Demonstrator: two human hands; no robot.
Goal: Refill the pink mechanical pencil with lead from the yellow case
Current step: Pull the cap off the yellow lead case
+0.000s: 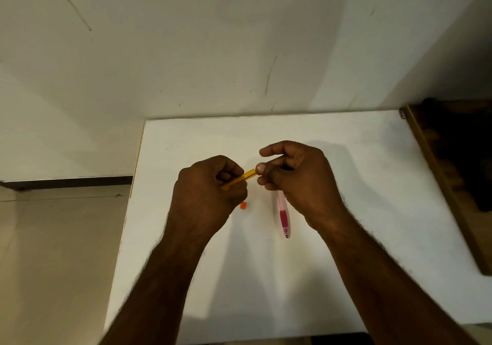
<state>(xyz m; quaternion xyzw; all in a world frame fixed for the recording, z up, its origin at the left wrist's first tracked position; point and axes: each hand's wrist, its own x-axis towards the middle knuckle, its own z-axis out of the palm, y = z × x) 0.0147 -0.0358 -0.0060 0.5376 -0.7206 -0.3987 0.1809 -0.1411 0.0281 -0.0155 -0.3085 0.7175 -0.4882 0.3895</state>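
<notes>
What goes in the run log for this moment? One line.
left hand grips yellow case | right hand at case end | pink pencil on table

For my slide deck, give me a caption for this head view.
Both hands work the yellow case above the table; pink pencil and orange cap lie below.

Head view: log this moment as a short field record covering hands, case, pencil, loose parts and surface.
left hand: closed around yellow case
right hand: fingertips at the case's open end
lead: too thin to see
pink mechanical pencil: lying on white table, tip toward the person, partly under the right hand
orange cap: loose on the table, below the left hand
</notes>
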